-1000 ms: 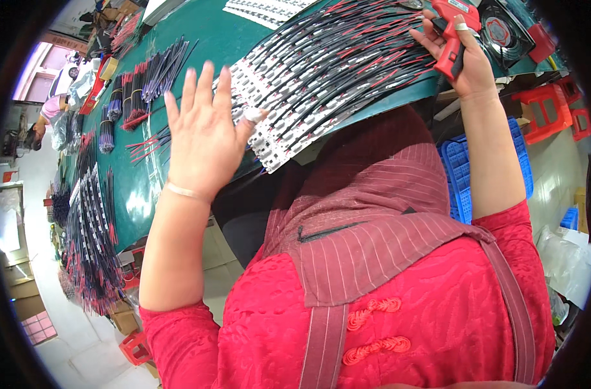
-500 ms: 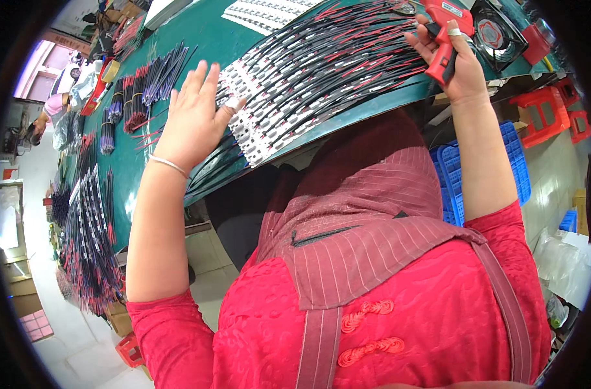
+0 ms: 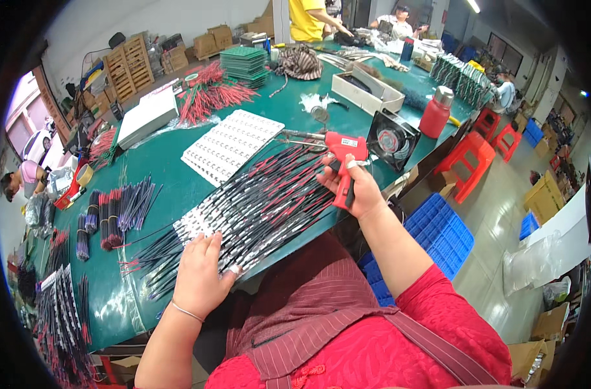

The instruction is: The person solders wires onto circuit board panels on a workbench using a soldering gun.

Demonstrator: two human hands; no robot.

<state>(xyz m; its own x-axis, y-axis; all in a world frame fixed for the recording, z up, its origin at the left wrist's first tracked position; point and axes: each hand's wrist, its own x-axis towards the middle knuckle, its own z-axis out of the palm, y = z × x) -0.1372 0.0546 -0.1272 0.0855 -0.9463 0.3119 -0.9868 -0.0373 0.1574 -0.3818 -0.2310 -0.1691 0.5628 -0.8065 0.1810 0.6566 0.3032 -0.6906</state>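
Note:
My right hand (image 3: 363,192) is wrapped around the grip of a red soldering gun (image 3: 342,148), its thin metal tip pointing left above the far end of the wires. My left hand (image 3: 203,272) lies with fingers stretched out at the near left side of a white panel (image 3: 193,223) and touches its wires, or rests just over them. Rows of black and red wires (image 3: 269,194) run across this panel and cover most of it. A band of white material wraps a finger or thumb on each hand.
Behind lies another white panel (image 3: 234,144). A black fan (image 3: 394,139) and red bottle (image 3: 437,111) stand at the right. Bundled wires (image 3: 110,220) lie left; more hang over the table's (image 3: 110,311) left edge. Blue crates (image 3: 438,233) and red stools (image 3: 469,162) stand right. Other people are farther off.
My view has tilted up, showing more of the table and room. My left hand now sits nearer the panel's near edge. My right hand keeps hold of the soldering gun.

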